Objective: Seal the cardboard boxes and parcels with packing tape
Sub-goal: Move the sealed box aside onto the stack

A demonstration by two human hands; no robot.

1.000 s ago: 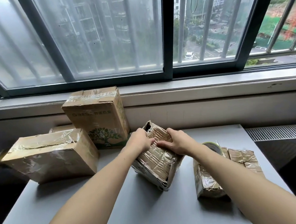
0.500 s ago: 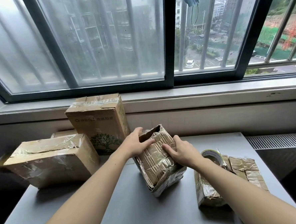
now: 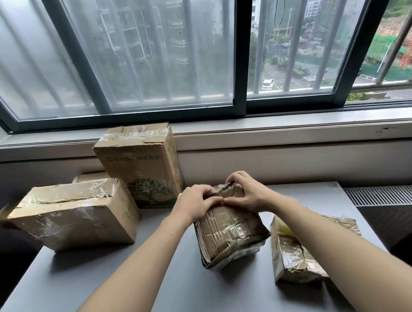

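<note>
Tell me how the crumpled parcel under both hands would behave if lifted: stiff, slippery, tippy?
The crumpled parcel probably yields, since its cardboard is creased and dented. Glossy tape covers it, so it may slip. Standing on end, it could tip.

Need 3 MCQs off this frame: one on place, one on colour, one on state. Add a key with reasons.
1. Where does the tree-print box stand?
A. on the window sill
B. on the table, at its far edge
C. on the floor

2. What colour is its tree print?
A. red
B. green
C. blue

3. How is the centre parcel held?
A. left hand and right hand both grip its top end
B. by one hand only
C. untouched

Key: 1 B, its base rests on the grey tabletop. 2 B, the foliage is green. 3 A, the fingers of both hands curl over its top.
</note>
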